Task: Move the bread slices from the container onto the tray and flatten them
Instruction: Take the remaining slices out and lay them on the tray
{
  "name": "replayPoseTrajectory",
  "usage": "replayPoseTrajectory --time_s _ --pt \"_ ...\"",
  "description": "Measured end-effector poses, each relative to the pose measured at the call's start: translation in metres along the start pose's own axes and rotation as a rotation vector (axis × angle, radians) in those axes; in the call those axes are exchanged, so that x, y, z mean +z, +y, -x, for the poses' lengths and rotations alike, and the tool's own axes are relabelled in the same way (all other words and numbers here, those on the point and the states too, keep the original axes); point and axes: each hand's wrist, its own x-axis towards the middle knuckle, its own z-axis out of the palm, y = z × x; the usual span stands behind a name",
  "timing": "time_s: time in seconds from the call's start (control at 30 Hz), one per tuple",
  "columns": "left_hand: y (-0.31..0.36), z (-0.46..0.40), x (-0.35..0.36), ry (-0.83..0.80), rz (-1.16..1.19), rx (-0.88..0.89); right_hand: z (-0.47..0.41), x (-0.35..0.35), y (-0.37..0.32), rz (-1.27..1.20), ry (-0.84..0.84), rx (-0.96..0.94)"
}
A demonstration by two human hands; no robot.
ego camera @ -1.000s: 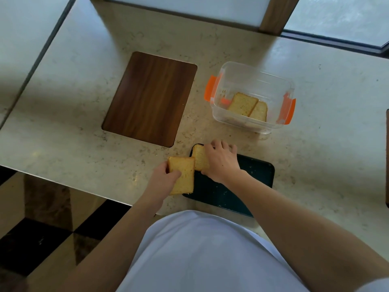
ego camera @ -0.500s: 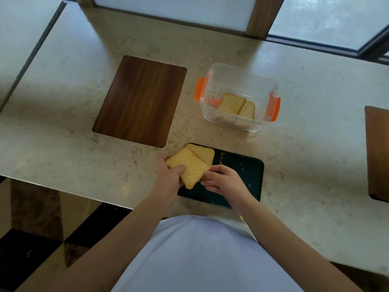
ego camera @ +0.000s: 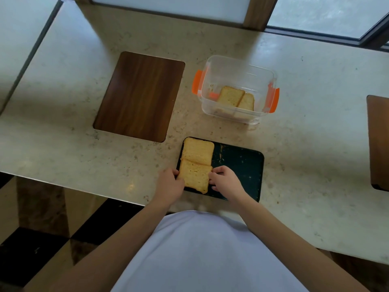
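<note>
While two bread slices (ego camera: 235,100) sit in the container (ego camera: 237,66), both hands, left hand (ego camera: 169,185) and right hand (ego camera: 224,181), grip the near slice (ego camera: 195,175) by its edges on the dark tray (ego camera: 242,165).

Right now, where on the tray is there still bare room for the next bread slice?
The right half of the tray is bare, bordered by the two slices on its left and the right hand. The left side is crowded: the far slice and near slice fill it, with the left hand at the edge.
</note>
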Motion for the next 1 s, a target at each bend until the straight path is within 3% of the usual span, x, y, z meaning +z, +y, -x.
replayPoseTrajectory --time_s 0.3,0.6,0.77,0.83,0.9,1.0 --pt "0.002 0.003 -0.004 -0.040 -0.089 -0.009 -0.001 0.007 -0.001 0.113 -0.056 0.027" --pt "0.002 0.003 -0.010 -0.114 -0.206 0.150 0.000 0.010 -0.002 0.277 -0.061 -0.042" --pt "0.021 0.003 -0.019 -0.193 -0.842 0.177 0.001 -0.005 -0.009 0.533 -0.203 -0.086" --pt "0.049 0.002 -0.027 -0.143 -0.985 0.261 0.000 -0.020 -0.028 0.695 -0.231 -0.147" --pt "0.088 0.000 -0.035 -0.108 -0.786 0.364 -0.001 -0.039 -0.056 0.738 -0.196 -0.202" --pt "0.155 -0.010 -0.045 -0.332 -0.112 0.415 -0.005 -0.073 -0.109 0.551 0.008 -0.373"
